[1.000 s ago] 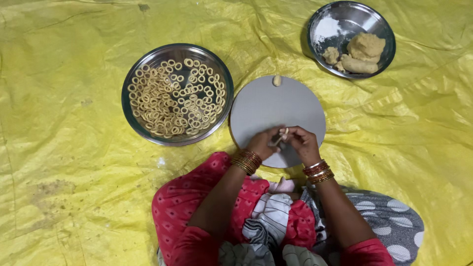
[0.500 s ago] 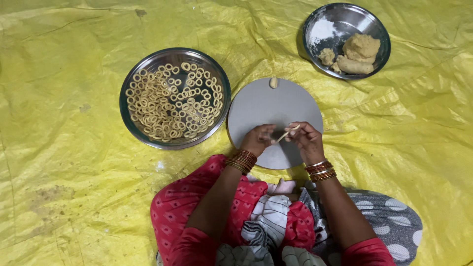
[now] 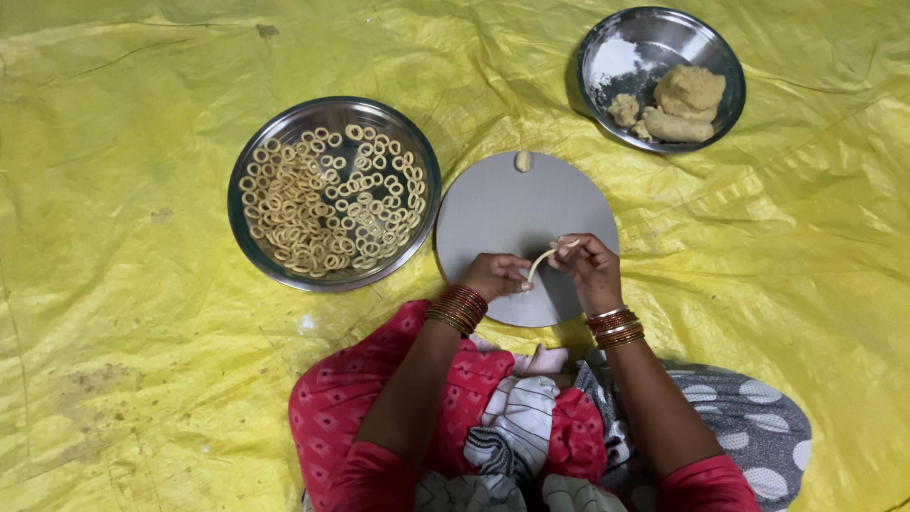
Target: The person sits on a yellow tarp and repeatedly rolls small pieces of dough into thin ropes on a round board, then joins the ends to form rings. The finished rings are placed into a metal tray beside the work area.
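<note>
A home floor set up for cooking: yellow plastic sheet [image 3: 142, 360], steel plates [image 3: 246, 237], round rolling board [image 3: 493, 204].

Even, fairly bright indoor light, slightly warm; sharp focus overall, no motion blur. Soft shadows fall toward 9 o'clock of the steel bowl [image 3: 662, 76]. Mild glare on plate rim [image 3: 284, 123], crinkled yellow sheet [image 3: 142, 284] sheen.

we have bare board [image 3: 502, 204] ahead of our hands, broken only by a dough bit [image 3: 522, 161] at its far edge. left of the board, almost touching it, the ring plate [image 3: 334, 192] blocks that side. the dough bowl [image 3: 661, 76] sits far right, apart from the board, open sheet [image 3: 758, 237] between them and wide to the right.
</note>
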